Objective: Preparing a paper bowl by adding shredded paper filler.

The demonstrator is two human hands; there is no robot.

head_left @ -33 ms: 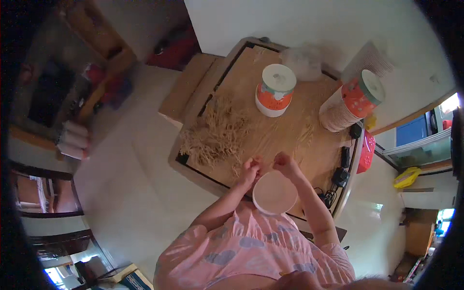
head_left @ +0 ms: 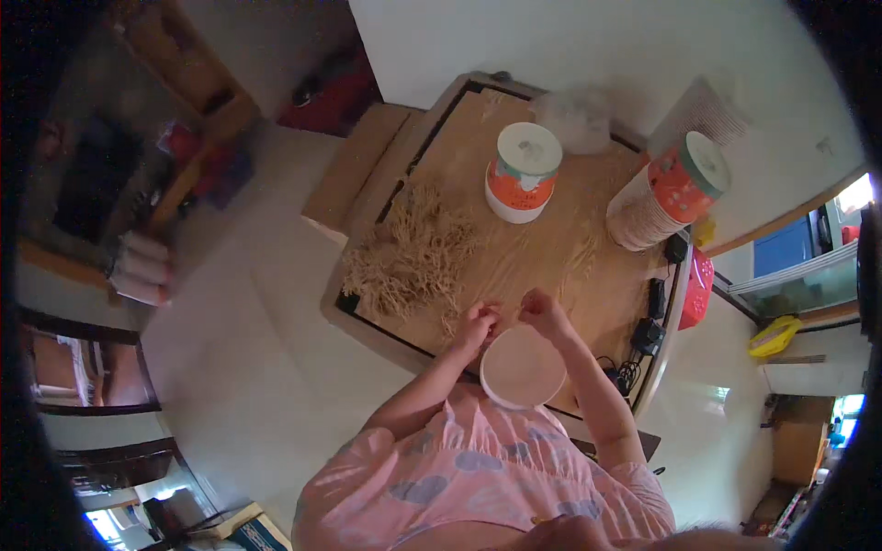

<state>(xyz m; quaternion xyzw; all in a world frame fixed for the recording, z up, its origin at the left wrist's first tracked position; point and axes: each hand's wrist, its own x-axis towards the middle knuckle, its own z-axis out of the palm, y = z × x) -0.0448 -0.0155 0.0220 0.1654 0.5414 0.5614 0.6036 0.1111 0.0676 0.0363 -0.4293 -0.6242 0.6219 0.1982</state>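
My left hand (head_left: 478, 325) is closed in a pinch at the table's near edge, fingertips pointing toward my right hand. My right hand (head_left: 545, 316) is closed too, thumb and fingers pressed together. Whatever lies between the fingers of either hand is too small to make out. Just below both hands is a round white paper tub (head_left: 524, 369), its pale round face turned up, in front of my body. To the left of my hands lies a tangled heap of beige, string-like strands (head_left: 413, 253), with some loose bits close to my left hand.
Beyond my hands stands an orange and white tub (head_left: 521, 188). A tall stack of nested tubs (head_left: 648, 207) stands at the right, near a clear plastic bag (head_left: 579, 119). Black adapters (head_left: 649, 336) and cables line the right edge. A cardboard box (head_left: 354, 170) sits beside the table (head_left: 514, 275).
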